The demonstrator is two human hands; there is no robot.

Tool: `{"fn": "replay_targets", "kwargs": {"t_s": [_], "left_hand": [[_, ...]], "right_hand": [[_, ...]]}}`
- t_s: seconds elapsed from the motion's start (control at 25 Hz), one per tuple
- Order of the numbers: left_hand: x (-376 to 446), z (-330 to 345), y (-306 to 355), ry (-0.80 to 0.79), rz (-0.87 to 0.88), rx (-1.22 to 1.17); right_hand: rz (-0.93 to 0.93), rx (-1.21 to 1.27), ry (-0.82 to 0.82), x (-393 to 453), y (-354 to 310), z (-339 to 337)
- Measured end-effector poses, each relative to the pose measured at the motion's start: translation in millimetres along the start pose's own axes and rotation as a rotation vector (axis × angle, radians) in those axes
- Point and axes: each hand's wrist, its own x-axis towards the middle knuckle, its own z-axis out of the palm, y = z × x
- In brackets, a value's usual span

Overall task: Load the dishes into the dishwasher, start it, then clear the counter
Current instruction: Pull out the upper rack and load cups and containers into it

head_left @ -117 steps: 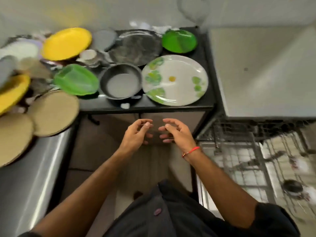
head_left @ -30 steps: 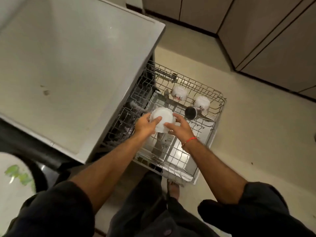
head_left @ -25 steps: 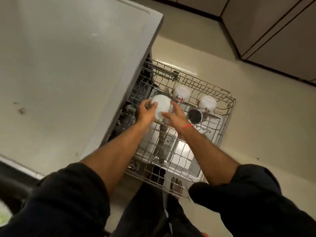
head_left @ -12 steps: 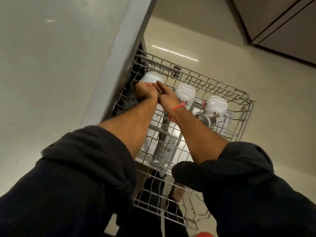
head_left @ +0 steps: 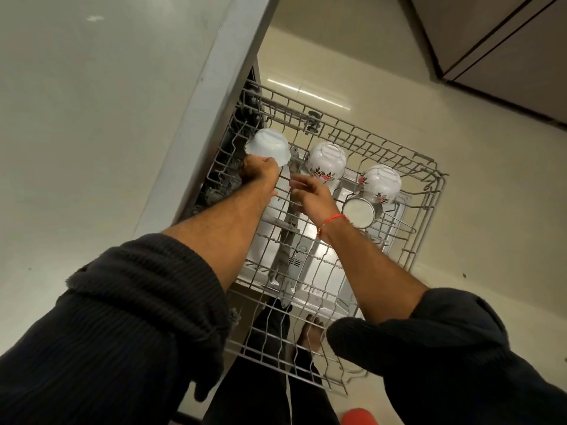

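Observation:
The dishwasher's upper wire rack is pulled out below me. A plain white bowl sits upside down at the rack's far left corner, and my left hand grips its near rim. My right hand hovers just right of it with relaxed fingers, holding nothing. Two flowered white bowls, one in the middle and one to the right, stand upside down in the same back row. A steel cup lies on its side in front of the right bowl.
The pale counter top over the dishwasher fills the left side, its edge right beside the rack. Brown cabinet doors stand at the top right across the light floor. My foot shows under the rack.
Both hands carried the white bowl from the rack's middle to its far left corner. Since half a second ago my right hand has come off the bowl and drawn back.

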Motion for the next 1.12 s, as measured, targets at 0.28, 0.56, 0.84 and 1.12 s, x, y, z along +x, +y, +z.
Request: {"fn": "replay_targets", "kwargs": {"t_s": [0.28,0.56,0.84,1.12], "left_hand": [[17,-6,4,-0.104,-0.233,-0.641],[8,9,2,-0.104,-0.215,-0.759],[26,-4,-18,-0.354,-0.191,-0.574],[-76,-49,-61,-0.146,0.024,-0.272]], "right_hand": [[0.014,0.066,0.006,-18,22,-6],[-0.040,0.140,0.013,-18,4,0],[-0.039,0.135,0.005,-35,12,-7],[-0.067,0.079,-0.047,-93,7,-4]]}}
